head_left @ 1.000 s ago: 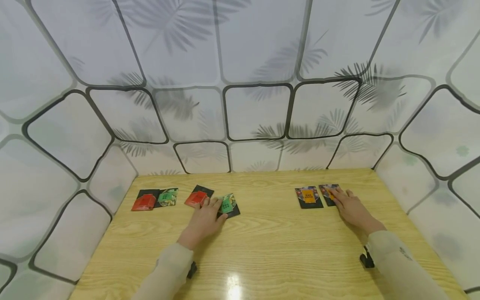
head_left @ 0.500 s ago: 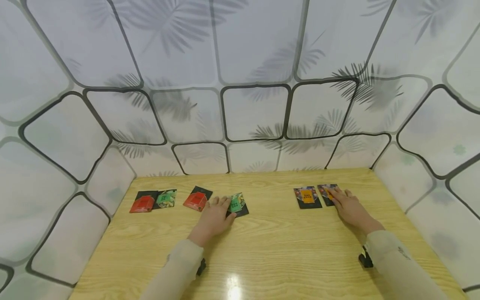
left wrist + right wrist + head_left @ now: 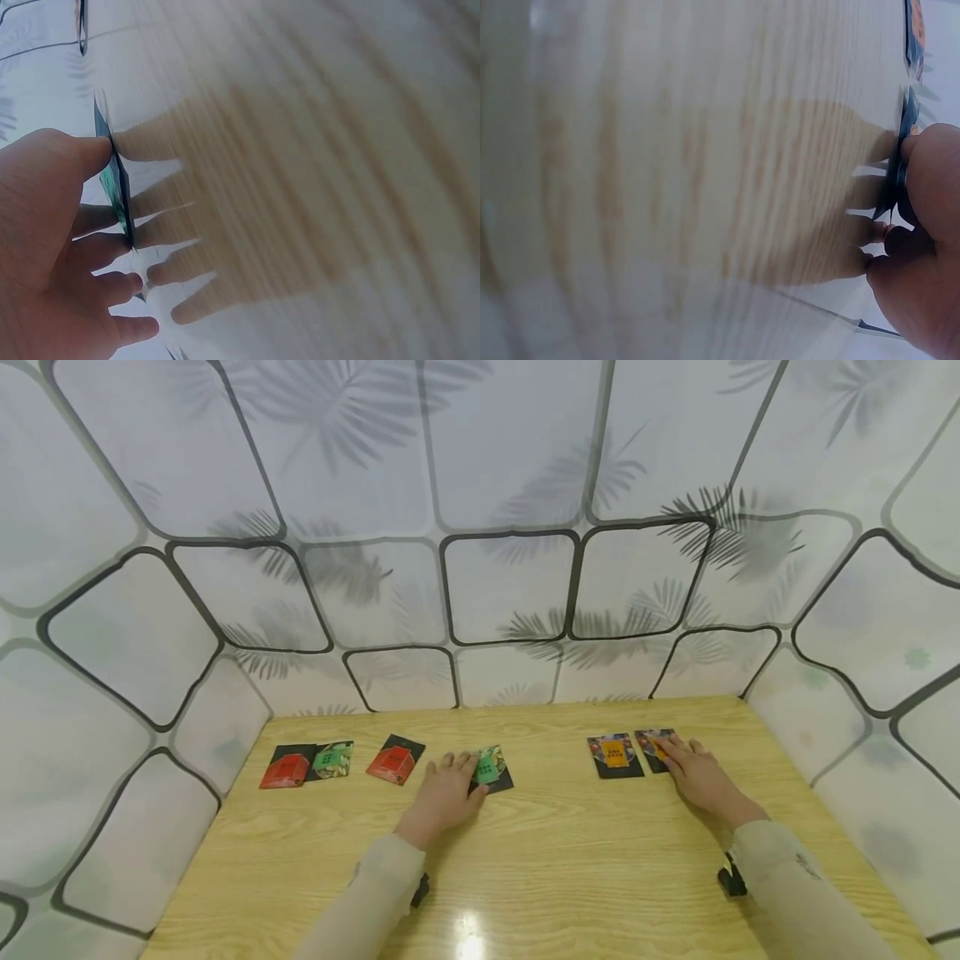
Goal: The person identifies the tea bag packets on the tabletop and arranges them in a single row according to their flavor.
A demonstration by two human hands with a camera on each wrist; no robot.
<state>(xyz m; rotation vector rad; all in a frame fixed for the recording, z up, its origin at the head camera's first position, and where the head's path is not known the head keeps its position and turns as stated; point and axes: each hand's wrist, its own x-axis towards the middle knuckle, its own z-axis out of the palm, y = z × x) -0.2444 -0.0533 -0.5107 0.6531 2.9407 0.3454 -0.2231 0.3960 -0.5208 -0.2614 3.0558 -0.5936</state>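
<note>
My left hand [image 3: 448, 793] lies palm-down on the left part of a flat dark packet with a green label [image 3: 487, 767]. Its fingers stretch out over the packet, and the left wrist view shows the thumb [image 3: 94, 156] at the packet's edge [image 3: 120, 187]. On the right, my other hand [image 3: 705, 781] rests its fingers on a dark packet with an orange label [image 3: 651, 747], covering much of it. Another orange-labelled packet [image 3: 616, 755] lies just left of that one. A red-labelled packet [image 3: 395, 760] sits tilted, left of my left hand.
At the table's far left, a red packet [image 3: 287, 767] and a green packet [image 3: 330, 761] lie side by side, edges meeting. Patterned white cloth walls [image 3: 510, 585] rise behind and on both sides of the wooden table [image 3: 570, 860].
My left hand has slid rightward along the table, and the green-labelled packet has moved right with it, away from the red one. The right hand has stayed in place.
</note>
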